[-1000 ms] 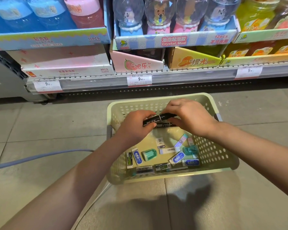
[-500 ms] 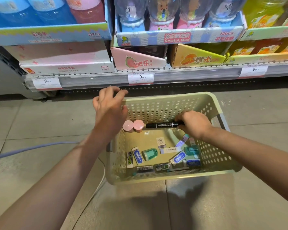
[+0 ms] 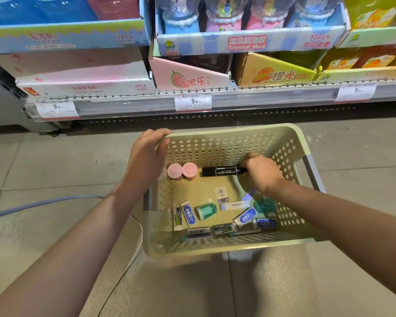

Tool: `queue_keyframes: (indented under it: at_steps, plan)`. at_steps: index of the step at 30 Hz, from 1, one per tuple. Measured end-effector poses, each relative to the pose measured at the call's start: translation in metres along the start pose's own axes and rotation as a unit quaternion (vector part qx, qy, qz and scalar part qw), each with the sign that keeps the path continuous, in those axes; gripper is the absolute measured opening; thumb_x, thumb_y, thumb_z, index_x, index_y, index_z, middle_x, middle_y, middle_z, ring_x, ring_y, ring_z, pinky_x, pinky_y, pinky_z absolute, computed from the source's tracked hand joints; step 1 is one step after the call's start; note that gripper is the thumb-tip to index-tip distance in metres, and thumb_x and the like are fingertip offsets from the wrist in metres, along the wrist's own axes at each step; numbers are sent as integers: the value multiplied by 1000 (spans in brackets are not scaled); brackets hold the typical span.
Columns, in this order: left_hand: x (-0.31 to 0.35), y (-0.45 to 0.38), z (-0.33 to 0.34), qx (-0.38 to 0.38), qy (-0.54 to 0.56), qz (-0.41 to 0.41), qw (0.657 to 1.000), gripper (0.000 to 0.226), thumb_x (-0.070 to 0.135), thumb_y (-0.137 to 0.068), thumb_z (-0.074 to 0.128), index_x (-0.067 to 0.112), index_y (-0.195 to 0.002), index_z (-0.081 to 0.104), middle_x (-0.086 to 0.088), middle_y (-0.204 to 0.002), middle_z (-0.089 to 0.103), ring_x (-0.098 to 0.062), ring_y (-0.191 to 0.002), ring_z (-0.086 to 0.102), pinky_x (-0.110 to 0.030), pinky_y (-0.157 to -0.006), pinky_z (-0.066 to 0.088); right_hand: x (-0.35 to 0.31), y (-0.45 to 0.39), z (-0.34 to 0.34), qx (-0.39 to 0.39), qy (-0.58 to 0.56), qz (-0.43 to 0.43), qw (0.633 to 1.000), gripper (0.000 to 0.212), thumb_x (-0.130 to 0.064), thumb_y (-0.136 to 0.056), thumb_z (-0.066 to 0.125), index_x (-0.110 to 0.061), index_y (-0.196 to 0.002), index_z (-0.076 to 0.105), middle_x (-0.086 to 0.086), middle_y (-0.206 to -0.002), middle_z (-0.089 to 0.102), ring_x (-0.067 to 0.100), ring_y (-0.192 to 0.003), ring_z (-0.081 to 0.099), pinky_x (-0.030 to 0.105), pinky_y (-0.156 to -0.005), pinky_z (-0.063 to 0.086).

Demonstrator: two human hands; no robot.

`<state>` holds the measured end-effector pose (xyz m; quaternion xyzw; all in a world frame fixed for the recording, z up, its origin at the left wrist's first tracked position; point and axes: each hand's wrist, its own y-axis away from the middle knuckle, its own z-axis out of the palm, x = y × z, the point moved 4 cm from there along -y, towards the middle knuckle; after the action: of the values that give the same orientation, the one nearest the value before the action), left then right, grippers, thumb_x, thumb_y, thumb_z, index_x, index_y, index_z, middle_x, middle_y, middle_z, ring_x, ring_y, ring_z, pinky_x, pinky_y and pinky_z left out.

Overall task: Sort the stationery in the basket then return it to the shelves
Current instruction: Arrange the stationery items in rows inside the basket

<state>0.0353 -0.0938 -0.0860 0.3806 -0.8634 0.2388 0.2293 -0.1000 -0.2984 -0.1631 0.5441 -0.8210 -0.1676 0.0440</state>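
Currently, black marker point(image 3: 223, 171) lies with its long axis left-right along the far wall inside the basket point(image 3: 304, 143); right hand point(image 3: 262, 171) fingers pinch its right end. Left hand point(image 3: 146, 156) grips the basket's far-left rim corner.

Pale green perforated basket point(image 3: 229, 143) on floor, black markers point(image 3: 222, 170) lying crosswise (far end), erasers point(image 3: 189, 215) scattered

Shop aisle. The floor point(image 3: 44, 170) was laid in large grey tiles, with a pale cable point(image 3: 32, 205) trailing across it. A low shelf point(image 3: 261, 97) carried white price tags point(image 3: 193, 101) and stacked display boxes point(image 3: 249, 43) of coloured toy jars.
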Motion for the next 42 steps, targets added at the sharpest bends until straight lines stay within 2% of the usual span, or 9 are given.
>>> queue_keyframes:
  at_steps: [3,8,12,17,23,29,35,39,42]
  plan:
    - [1,0,0,-2,-13,-10,1000,21,7,-92,48,7,-104,65,3,-87,54,-14,-81,48,-19,-66,28,0,0,4,6,8,6,1000,30,1,-87,53,-7,-114,63,10,-119,55,27,-106,58,33,-91,47]
    - [1,0,1,-7,-15,-19,1000,21,10,-93,48,9,-104,65,4,-87,54,-11,-81,46,-6,-64,28,-3,1,8,14,26,-13,999,30,-4,-89,53,-15,-114,65,6,-115,55,24,-104,58,33,-87,49]
    - [-1,0,1,0,7,-32,999,22,9,-94,47,8,-105,66,-6,-93,62,-12,-84,49,-18,-68,33,-6,6,8,7,53,-13,998,30,-7,-86,57,-16,-115,62,5,-112,56,24,-105,56,35,-84,53]
    - [1,0,0,3,13,-35,999,22,9,-93,47,8,-104,66,-7,-93,63,-12,-84,49,-22,-70,34,-8,9,4,-22,68,-8,997,38,-10,-83,62,-11,-120,54,7,-117,59,25,-109,54,35,-88,52]
    - [3,1,0,0,1,-42,999,22,9,-94,47,7,-106,66,-9,-95,62,-11,-83,48,-3,-65,31,-7,11,-3,-21,49,2,999,25,-7,-86,54,-10,-110,60,6,-112,57,24,-99,58,33,-83,53]
    - [6,1,-2,2,2,-38,999,23,7,-94,45,7,-104,66,-7,-92,61,-11,-83,48,-2,-65,30,-7,9,-4,-43,59,12,997,24,-9,-84,60,-9,-108,59,8,-109,60,26,-99,58,34,-80,50]
    - [5,0,-2,-3,-7,-42,999,23,7,-94,46,9,-105,66,3,-89,53,-10,-82,47,3,-64,31,-6,3,-2,-26,52,16,998,17,-12,-87,49,-11,-101,58,8,-104,62,27,-96,58,34,-76,48]
    - [4,1,-2,-4,-9,-41,999,23,7,-94,46,9,-105,66,0,-89,56,-11,-82,47,-4,-64,31,-3,-1,2,-24,57,12,998,16,-13,-86,50,-11,-100,59,8,-103,63,28,-96,59,33,-74,47]
    - [3,0,0,-4,-5,-50,999,22,6,-93,47,10,-105,66,-9,-93,62,-13,-83,49,-22,-70,36,0,-4,6,-22,79,4,997,19,-21,-86,58,-14,-103,58,7,-102,63,28,-95,60,34,-74,50]
